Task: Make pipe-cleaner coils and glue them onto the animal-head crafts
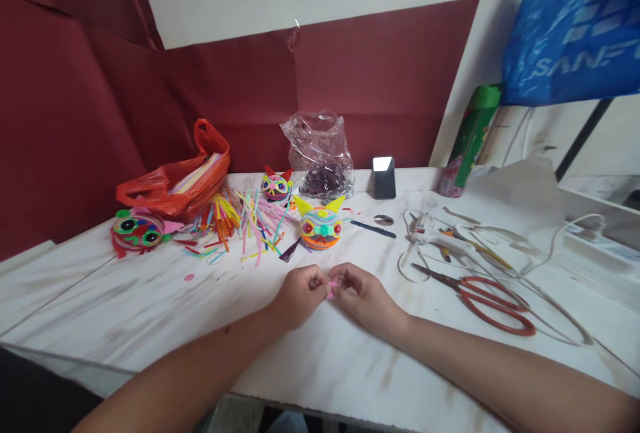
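Near the middle of the table, my left hand (301,292) and my right hand (361,293) meet fingertip to fingertip. Both pinch a small pink piece (331,288), partly hidden by the fingers. Just beyond them stands a colourful animal head (320,228) with yellow ears and red eyes. A smaller head with red ears (276,185) is farther back, and a green-and-red one (137,230) lies at the left. A pink disc (189,278) rests on the table left of my left hand.
Red-handled scissors (493,300), a white glue gun (453,242) and cables lie at the right. Loose coloured strips (255,220) and a red bag (165,186) are at the left. Behind stand a clear bag (325,160), a phone (384,180) and a green can (470,140).
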Demonstrator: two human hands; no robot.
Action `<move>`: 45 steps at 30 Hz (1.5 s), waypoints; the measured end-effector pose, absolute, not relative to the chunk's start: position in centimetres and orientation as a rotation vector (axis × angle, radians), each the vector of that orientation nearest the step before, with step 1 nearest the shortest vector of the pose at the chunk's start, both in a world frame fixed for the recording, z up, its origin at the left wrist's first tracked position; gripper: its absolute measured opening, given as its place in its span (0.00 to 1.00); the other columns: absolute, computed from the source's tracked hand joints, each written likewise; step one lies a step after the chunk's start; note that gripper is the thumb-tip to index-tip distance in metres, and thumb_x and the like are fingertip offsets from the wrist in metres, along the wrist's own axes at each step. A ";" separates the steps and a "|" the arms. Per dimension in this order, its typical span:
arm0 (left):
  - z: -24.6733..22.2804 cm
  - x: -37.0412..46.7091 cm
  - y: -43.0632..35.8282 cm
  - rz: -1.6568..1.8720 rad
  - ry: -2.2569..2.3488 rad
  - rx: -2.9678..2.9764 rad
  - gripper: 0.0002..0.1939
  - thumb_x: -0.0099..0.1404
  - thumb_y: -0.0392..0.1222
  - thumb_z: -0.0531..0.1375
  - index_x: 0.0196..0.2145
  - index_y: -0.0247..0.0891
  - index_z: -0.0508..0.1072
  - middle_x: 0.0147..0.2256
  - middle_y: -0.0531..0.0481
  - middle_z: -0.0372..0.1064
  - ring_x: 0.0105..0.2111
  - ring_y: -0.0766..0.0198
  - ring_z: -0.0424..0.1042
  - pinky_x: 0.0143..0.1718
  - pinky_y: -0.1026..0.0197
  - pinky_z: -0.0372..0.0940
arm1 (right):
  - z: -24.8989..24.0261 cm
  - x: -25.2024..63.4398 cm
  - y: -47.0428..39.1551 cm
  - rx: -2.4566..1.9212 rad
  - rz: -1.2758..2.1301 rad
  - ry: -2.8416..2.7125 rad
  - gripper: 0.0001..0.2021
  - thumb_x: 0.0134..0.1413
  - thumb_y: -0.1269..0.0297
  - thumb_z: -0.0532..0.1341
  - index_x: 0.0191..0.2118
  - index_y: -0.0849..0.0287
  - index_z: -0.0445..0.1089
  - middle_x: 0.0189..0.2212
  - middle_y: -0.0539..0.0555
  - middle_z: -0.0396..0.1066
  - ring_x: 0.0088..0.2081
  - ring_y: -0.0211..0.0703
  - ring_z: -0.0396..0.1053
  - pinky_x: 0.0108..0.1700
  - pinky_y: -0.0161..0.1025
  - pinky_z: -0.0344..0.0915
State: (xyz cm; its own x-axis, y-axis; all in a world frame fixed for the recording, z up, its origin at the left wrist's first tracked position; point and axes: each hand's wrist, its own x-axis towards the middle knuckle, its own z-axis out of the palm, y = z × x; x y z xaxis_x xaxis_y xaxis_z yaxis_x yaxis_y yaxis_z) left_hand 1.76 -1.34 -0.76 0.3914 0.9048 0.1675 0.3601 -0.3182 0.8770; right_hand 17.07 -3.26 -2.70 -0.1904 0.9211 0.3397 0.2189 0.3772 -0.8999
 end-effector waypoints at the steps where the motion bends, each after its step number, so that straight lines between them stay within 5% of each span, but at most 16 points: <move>1: -0.7 1.8 -1.4 0.875 1.093 1.878 0.09 0.55 0.41 0.57 0.22 0.34 0.67 0.19 0.56 0.62 0.20 0.71 0.55 0.23 0.67 0.51 | -2.6 17.1 -3.3 -1.023 0.887 -1.664 0.04 0.50 0.65 0.57 0.32 0.59 0.66 0.25 0.50 0.67 0.29 0.37 0.62 0.33 0.36 0.61; 29: -1.5 1.9 -2.0 0.888 1.026 1.820 0.11 0.54 0.45 0.59 0.23 0.34 0.66 0.17 0.58 0.54 0.18 0.74 0.50 0.20 0.68 0.48 | -3.0 17.4 -3.5 -1.068 0.963 -1.709 0.09 0.50 0.58 0.57 0.32 0.58 0.64 0.25 0.50 0.63 0.29 0.39 0.60 0.30 0.36 0.59; 36: -1.5 2.1 -1.8 0.935 1.018 1.743 0.11 0.53 0.45 0.60 0.27 0.34 0.66 0.22 0.54 0.62 0.21 0.71 0.59 0.23 0.67 0.54 | -3.1 17.4 -3.5 -1.064 0.946 -1.654 0.08 0.50 0.59 0.57 0.33 0.58 0.63 0.26 0.51 0.64 0.29 0.39 0.61 0.31 0.36 0.60; 45: -1.0 1.9 -1.8 0.902 1.098 1.895 0.11 0.54 0.45 0.59 0.23 0.34 0.69 0.19 0.55 0.60 0.20 0.72 0.55 0.22 0.67 0.51 | -3.1 17.3 -3.5 -1.088 0.950 -1.657 0.09 0.50 0.57 0.57 0.32 0.58 0.64 0.26 0.50 0.63 0.29 0.39 0.60 0.31 0.37 0.60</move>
State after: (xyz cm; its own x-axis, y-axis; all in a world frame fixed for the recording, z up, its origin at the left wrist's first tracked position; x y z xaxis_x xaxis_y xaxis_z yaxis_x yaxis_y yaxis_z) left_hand 1.88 -1.83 -1.02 0.3825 0.9022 0.1995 0.3702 -0.3475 0.8615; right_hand 17.26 -3.47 -3.11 -0.1980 0.9420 0.2709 0.2423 0.3148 -0.9177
